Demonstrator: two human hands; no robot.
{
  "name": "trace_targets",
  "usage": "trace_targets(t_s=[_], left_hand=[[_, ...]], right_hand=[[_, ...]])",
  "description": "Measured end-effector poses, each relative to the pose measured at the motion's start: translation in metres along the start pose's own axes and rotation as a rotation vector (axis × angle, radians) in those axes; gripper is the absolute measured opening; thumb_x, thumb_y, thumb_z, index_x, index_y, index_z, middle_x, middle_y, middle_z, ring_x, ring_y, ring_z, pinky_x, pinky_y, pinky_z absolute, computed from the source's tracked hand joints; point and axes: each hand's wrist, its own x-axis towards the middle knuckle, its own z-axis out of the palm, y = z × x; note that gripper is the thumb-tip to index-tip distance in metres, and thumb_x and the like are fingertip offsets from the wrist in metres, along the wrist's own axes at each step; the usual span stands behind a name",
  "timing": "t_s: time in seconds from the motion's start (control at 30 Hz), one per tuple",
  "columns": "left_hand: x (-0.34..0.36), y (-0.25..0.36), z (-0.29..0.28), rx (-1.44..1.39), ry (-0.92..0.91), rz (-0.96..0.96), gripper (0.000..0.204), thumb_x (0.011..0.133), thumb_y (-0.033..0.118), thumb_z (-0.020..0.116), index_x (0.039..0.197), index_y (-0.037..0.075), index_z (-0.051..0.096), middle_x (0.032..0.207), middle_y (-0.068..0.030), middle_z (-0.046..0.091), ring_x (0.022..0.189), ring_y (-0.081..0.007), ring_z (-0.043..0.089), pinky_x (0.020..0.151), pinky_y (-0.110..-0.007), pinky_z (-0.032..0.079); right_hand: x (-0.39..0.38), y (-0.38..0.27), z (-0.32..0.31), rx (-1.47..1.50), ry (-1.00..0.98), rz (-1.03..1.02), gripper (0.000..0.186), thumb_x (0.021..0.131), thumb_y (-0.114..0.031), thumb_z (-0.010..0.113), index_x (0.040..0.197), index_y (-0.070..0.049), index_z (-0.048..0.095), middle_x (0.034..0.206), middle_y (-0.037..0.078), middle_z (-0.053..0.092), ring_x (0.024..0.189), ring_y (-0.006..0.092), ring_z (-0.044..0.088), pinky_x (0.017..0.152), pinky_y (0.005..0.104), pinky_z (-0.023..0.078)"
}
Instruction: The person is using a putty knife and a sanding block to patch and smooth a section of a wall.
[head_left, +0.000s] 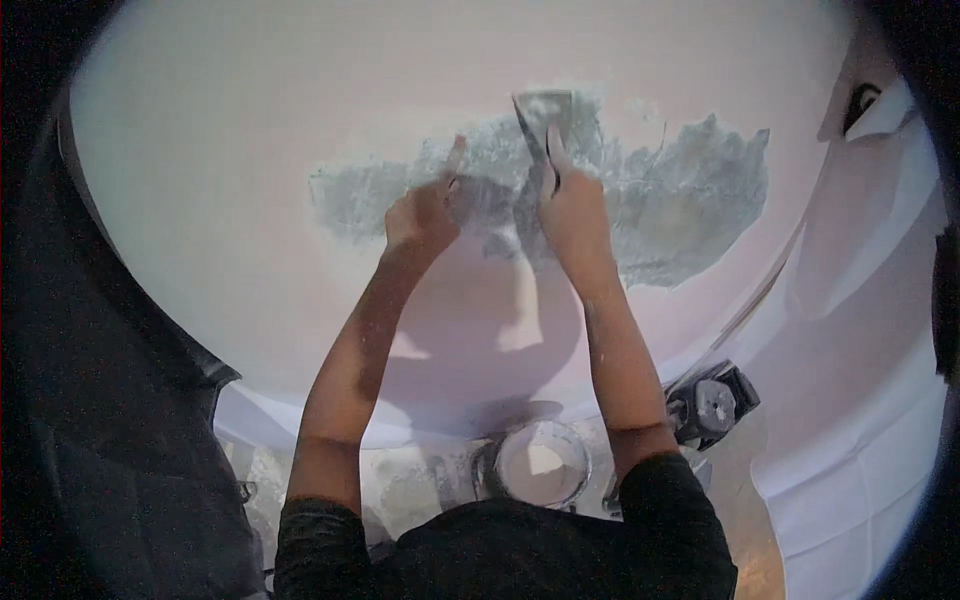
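Note:
My right hand [575, 225] grips a putty knife [545, 115], its wide blade raised over a rough grey patch [690, 200] in the pale pink wall [220, 120]. To its left, my left hand [420, 220] is closed at the lower edge of the patch, around a narrow item pointing upward that I cannot make out clearly. Dark shadows of my hands and body fall on the wall below the patch.
Below the wall are a bucket [540, 465] of pale material and a black device [715, 405] on a smeared floor [400, 480]. Dark sheeting [130, 430] hangs at the left; white sheeting [840, 320] runs along the right.

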Motion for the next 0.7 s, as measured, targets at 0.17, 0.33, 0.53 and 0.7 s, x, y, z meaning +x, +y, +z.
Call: trace_targets(t_s=[0.17, 0.33, 0.53, 0.7], left_hand=[[-0.017, -0.006, -0.014, -0.247, 0.020, 0.019, 0.077, 0.088, 0.005, 0.052, 0.152, 0.020, 0.013, 0.085, -0.0175, 0.066, 0.073, -0.0285, 0.064, 0.066, -0.041, 0.051], [-0.035, 0.008, -0.021, -0.728, 0.029, -0.067, 0.075, 0.088, -0.005, 0.048, 0.152, 0.016, 0.014, 0.077, -0.0152, 0.062, 0.060, -0.0184, 0.055, 0.054, -0.034, 0.047], [-0.033, 0.008, -0.024, -0.549, 0.087, -0.003, 0.075, 0.085, -0.001, 0.052, 0.151, 0.011, 0.017, 0.082, -0.0222, 0.062, 0.067, -0.0308, 0.061, 0.071, -0.039, 0.050], [-0.026, 0.004, -0.025, -0.383, 0.147, 0.075, 0.080, 0.081, 0.001, 0.054, 0.151, 0.013, 0.017, 0.084, -0.0251, 0.062, 0.076, -0.0399, 0.062, 0.075, -0.041, 0.049]], right_hand=[[-0.004, 0.000, -0.004, -0.055, -0.072, 0.065, 0.042, 0.093, -0.015, 0.049, 0.135, -0.010, 0.050, 0.078, 0.030, 0.060, 0.075, 0.0444, 0.062, 0.068, 0.0478, 0.048], [-0.003, 0.004, 0.000, -0.178, -0.143, 0.080, 0.045, 0.092, -0.015, 0.050, 0.137, -0.010, 0.047, 0.079, 0.030, 0.059, 0.076, 0.0447, 0.061, 0.069, 0.0499, 0.047], [-0.003, 0.019, 0.010, -0.093, -0.139, -0.082, 0.064, 0.083, -0.001, 0.052, 0.144, -0.007, 0.032, 0.080, 0.027, 0.062, 0.074, 0.0420, 0.064, 0.064, 0.0492, 0.050], [0.002, 0.023, 0.028, -0.187, -0.008, -0.102, 0.059, 0.089, -0.006, 0.046, 0.146, -0.012, 0.032, 0.078, 0.025, 0.063, 0.071, 0.0412, 0.064, 0.064, 0.0495, 0.051]])
